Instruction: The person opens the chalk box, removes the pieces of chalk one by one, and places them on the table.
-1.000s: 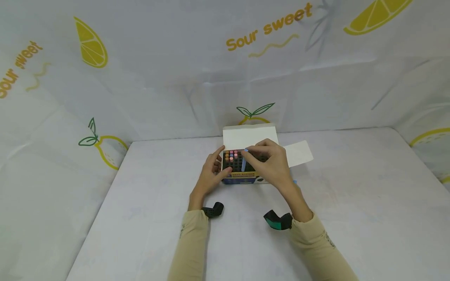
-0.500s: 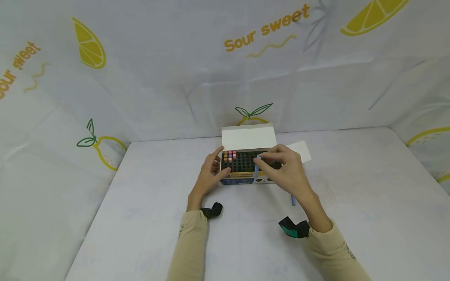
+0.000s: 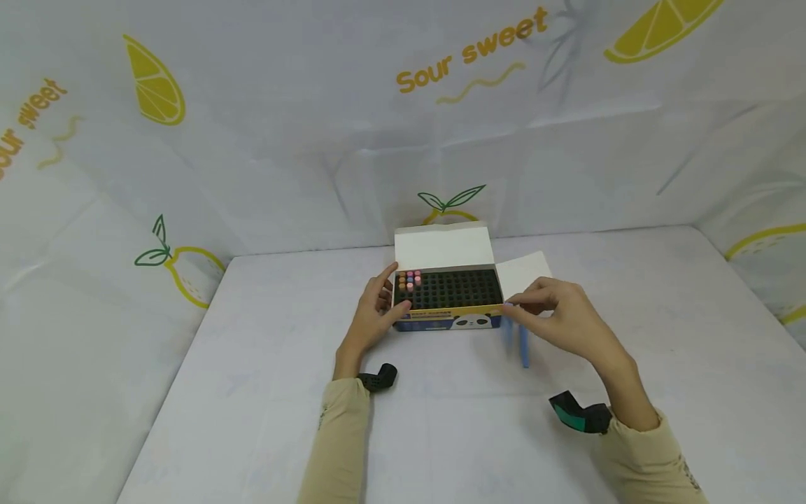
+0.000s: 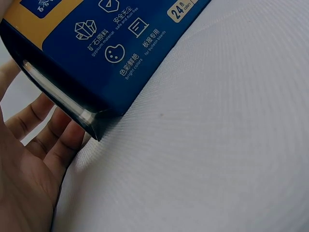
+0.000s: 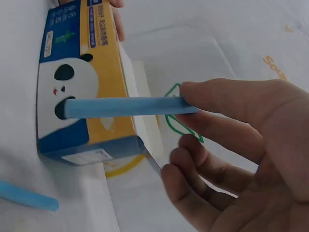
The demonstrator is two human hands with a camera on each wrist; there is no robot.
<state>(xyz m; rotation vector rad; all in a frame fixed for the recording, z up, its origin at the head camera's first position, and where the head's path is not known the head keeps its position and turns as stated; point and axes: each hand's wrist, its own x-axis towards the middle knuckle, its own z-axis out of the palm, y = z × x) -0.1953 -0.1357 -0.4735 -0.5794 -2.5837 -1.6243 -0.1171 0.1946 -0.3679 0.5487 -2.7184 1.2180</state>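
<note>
Nearby, right hand (image 3: 567, 318) pinches blue chalk (image 5: 123, 107) beside chalk box (image 3: 448, 316); left hand (image 3: 376, 311) steadies box, fingers relaxed; second chalk (image 3: 524, 353) on table (image 3: 252, 364).

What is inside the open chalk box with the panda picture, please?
The open blue and yellow cardboard chalk box holds a black grid of holes. A few pink, orange and purple chalk sticks stand in its left corner; the other holes look empty. The holes hide the sticks' lower parts.

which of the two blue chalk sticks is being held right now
The blue chalk pinched in the right hand, beside the box; the other stick lies on the table.
</note>
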